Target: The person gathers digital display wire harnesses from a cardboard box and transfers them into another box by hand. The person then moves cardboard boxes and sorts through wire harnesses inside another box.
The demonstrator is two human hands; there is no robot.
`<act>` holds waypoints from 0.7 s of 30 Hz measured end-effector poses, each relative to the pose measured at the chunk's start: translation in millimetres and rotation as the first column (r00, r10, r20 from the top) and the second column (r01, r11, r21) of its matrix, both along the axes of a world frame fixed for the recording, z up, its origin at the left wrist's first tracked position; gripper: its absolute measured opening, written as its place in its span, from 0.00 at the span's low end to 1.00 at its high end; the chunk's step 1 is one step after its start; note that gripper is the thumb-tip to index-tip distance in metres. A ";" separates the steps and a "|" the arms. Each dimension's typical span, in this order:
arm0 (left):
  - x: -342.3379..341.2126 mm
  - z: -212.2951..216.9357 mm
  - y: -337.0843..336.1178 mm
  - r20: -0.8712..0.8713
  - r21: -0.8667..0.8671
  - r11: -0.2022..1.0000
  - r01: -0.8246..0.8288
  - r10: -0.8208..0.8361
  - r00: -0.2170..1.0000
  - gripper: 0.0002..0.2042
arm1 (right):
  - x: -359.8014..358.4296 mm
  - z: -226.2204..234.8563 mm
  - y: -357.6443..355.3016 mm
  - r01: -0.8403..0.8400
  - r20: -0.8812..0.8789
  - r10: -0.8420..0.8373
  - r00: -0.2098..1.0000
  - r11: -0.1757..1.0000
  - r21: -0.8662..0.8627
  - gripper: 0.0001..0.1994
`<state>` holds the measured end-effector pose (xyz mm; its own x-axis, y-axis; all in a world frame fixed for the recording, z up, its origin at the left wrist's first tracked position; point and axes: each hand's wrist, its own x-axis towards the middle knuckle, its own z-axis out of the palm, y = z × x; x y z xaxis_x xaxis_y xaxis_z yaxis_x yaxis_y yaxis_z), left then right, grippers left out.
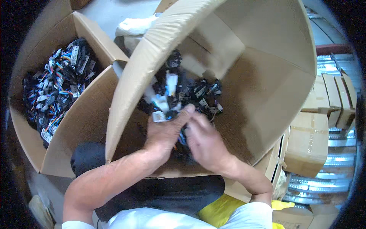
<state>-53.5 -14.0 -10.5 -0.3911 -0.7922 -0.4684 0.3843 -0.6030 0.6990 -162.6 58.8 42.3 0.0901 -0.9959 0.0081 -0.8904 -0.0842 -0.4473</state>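
My left hand point(162, 133) is closed round a bundle of wire harnesses point(169, 93), with white plugs and black connectors sticking up past the fingers. Its thumb points across toward the other hand. Beside it, touching or nearly touching the thumb, my right hand point(206, 141) is smeared by motion, so its grip does not show. Blue and orange wires point(182, 138) hang between the two palms. Both hands are inside a large open cardboard box point(267, 84). Farther in, more black connectors with white labels point(207, 91) lie in a heap.
At the left stands a second cardboard box point(76, 114), filled with a tangled pile of wire harnesses point(61, 84). Closed, taped cartons point(307, 143) rest on a metal roller conveyor point(320, 187) at the right. A bent box flap point(133, 76) rises close to my left forearm. Yellow plastic point(221, 210) lies low down.
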 end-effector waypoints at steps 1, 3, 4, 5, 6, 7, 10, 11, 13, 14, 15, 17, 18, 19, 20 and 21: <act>3.3 -1.6 -2.8 0.038 0.029 0.998 0.060 -0.061 0.997 0.11 | 2.8 -0.6 3.2 -0.057 -0.104 0.055 0.993 0.998 -0.010 0.19; 2.9 -2.4 -1.4 0.016 0.077 0.993 0.088 -0.089 0.996 0.08 | 6.3 9.4 10.8 -0.117 -0.126 0.128 0.984 0.989 0.088 0.22; 2.4 -5.9 -0.8 -0.059 0.072 0.996 0.051 -0.047 0.997 0.06 | -0.5 20.7 9.7 -0.148 -0.045 0.155 0.987 0.981 0.122 0.22; 3.2 -6.6 -3.3 -0.047 0.070 0.996 0.050 -0.047 0.998 0.06 | -24.8 27.8 4.6 -0.259 0.178 0.227 0.957 0.948 0.186 0.20; 5.0 -6.2 -6.8 -0.050 0.046 0.997 0.068 -0.066 0.997 0.06 | -54.7 34.9 -5.9 -0.381 0.401 0.272 0.875 0.897 0.222 0.18; 9.2 -7.2 -9.7 -0.041 0.027 0.996 0.084 -0.083 0.996 0.05 | -73.3 47.3 -25.3 -0.139 0.437 -0.165 0.884 0.801 0.583 0.18; 2.4 0.3 -7.9 -0.071 0.015 0.992 0.126 -0.124 0.990 0.05 | -186.0 -13.2 -49.4 0.450 -0.159 -0.426 0.891 0.873 0.188 0.19; 1.7 -2.1 -7.4 -0.022 -0.052 0.988 0.146 -0.148 0.989 0.06 | -210.9 -47.6 -52.1 0.500 -0.351 -0.462 0.815 0.866 0.020 0.20; 4.2 -8.9 -10.1 0.096 -0.004 0.984 0.179 -0.178 0.979 0.06 | -229.2 -127.3 -55.8 0.373 -0.051 -0.369 0.928 0.915 0.157 0.20; -8.0 -0.8 -3.6 0.001 -0.026 0.981 0.191 -0.191 0.982 0.06 | -285.6 -168.2 -14.7 0.451 -0.239 -0.407 0.882 0.875 0.174 0.21; -15.7 4.7 0.3 -0.086 -0.040 0.981 0.190 -0.192 0.978 0.06 | -329.3 -190.1 18.7 0.521 -0.413 -0.416 0.810 0.833 0.184 0.23; -2.2 -1.6 -7.7 0.001 0.037 0.989 0.146 -0.146 0.989 0.06 | -299.7 -227.0 -9.1 0.653 -0.475 -0.470 0.744 0.661 0.369 0.19; 2.5 -4.2 -11.6 0.038 0.013 0.991 0.136 -0.136 0.990 0.06 | -292.4 -246.8 -14.2 0.626 -0.448 -0.455 0.770 0.676 0.389 0.19; -0.9 3.0 -9.8 -0.008 -0.011 0.985 0.171 -0.171 0.985 0.06 | -329.3 -240.3 18.9 0.533 -0.475 -0.313 0.822 0.715 0.452 0.16; -1.3 -1.7 -8.7 -0.043 -0.057 0.987 0.148 -0.150 0.988 0.06 | -345.7 -241.5 36.5 0.409 -0.460 -0.153 0.875 0.742 0.531 0.13; -3.8 -5.5 -9.0 -0.038 -0.042 0.986 0.159 -0.161 0.986 0.06 | -338.9 -244.4 48.7 0.413 -0.455 -0.156 0.876 0.731 0.544 0.13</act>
<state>-57.3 -23.0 -16.0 -0.5326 -0.7353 -0.4192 0.3141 -0.6316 0.7088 -501.5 107.6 -202.1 -0.3303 -0.7470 -0.5769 -0.9259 0.3751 0.0444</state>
